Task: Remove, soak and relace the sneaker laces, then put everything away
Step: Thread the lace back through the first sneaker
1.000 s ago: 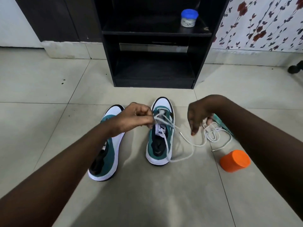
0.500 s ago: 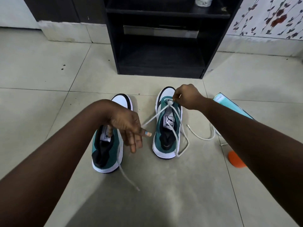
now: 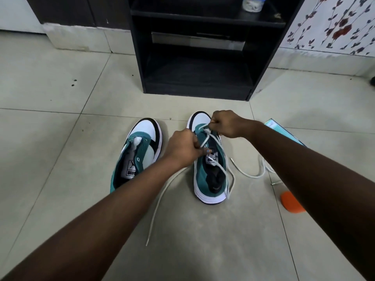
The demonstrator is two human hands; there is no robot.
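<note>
A: What's changed? Start big.

B: The shelf unit (image 3: 198,57) and floor (image 3: 60,98) sit where they did; my view has only shifted a little. The left sneaker (image 3: 138,153) is untouched, with no lace in its eyelets. The real change is my left hand (image 3: 181,149): half a second ago it hung open over the left sneaker, now it's across at the right sneaker (image 3: 209,159).

A: Meaning?

B: I read it as relacing that shoe, near the toe eyelets. Early in that step, I judge; the second lace (image 3: 253,175) lies loose on the floor beside it.

A: Grips?

B: Left hand is curled, pinching the lace (image 3: 205,141) mid-run. My right hand (image 3: 227,123) is fisted at the toe end, pinching the same lace. Its free end trails on the floor towards me.
</note>
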